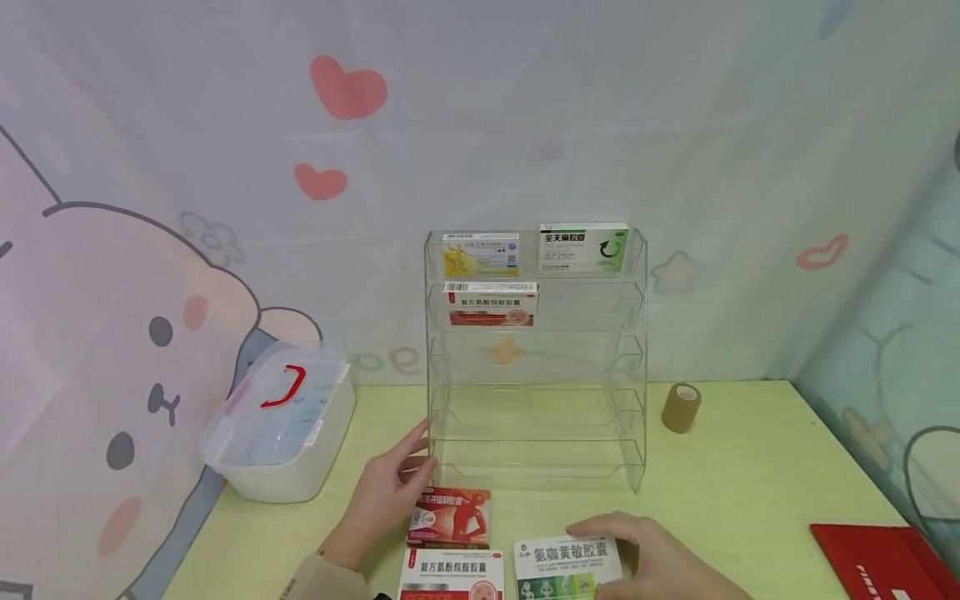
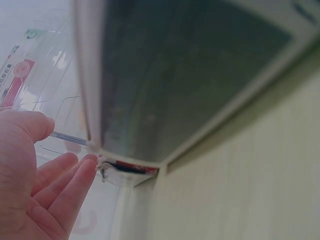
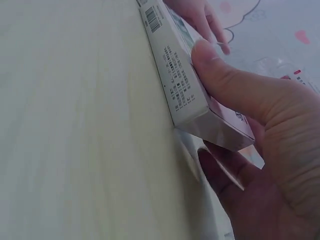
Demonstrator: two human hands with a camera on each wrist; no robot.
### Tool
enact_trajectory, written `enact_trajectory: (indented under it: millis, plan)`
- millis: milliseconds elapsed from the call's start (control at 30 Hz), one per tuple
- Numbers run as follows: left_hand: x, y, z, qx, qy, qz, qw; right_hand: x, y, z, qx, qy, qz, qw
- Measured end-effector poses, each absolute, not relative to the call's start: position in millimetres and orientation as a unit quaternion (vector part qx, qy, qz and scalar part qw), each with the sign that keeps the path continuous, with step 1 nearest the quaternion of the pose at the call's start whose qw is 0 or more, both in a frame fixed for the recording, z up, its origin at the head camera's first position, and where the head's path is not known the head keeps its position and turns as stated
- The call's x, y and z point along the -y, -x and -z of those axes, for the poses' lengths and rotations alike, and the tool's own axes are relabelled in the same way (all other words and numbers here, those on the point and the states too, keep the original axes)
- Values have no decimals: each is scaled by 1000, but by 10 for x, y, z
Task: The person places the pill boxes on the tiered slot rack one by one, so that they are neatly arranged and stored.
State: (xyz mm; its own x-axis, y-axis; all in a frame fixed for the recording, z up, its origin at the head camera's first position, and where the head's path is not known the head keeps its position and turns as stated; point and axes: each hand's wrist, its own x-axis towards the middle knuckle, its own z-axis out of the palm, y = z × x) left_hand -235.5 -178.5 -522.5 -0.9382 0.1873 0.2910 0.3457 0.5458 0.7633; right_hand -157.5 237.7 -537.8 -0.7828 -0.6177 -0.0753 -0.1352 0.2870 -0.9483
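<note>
My left hand [image 1: 386, 492] rests at the lower left side of a clear tiered rack [image 1: 536, 458]. In the left wrist view, its thumb and straight fingers lie on either side of the rack's edge. My right hand [image 1: 648, 558] pinches a white and green medicine box [image 1: 567, 571] by its right end, low over the table; the right wrist view shows the thumb on the box's printed face. Beside the left hand lie a red medicine box [image 1: 450, 521] and a white and red medicine box [image 1: 452, 575], partly cut off by the frame.
The rack's top tier holds a yellow-blue box [image 1: 482, 257] and a white-green box [image 1: 583, 250]; a white-red box [image 1: 492, 305] stands below. A lidded white container [image 1: 281, 467] is left, a tan tape roll [image 1: 681, 408] right, a red item [image 1: 885, 558] at lower right.
</note>
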Motion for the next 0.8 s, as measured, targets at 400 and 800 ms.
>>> enact_trajectory:
  millis: [400,800]
  plan:
    - [1781,2375,5251,875,148,453,88,-2432,1610,5371,-832,272,483,26]
    - [1776,2370,5242,875,142,456,84,-2436,1628,5298,-814,218,537,28]
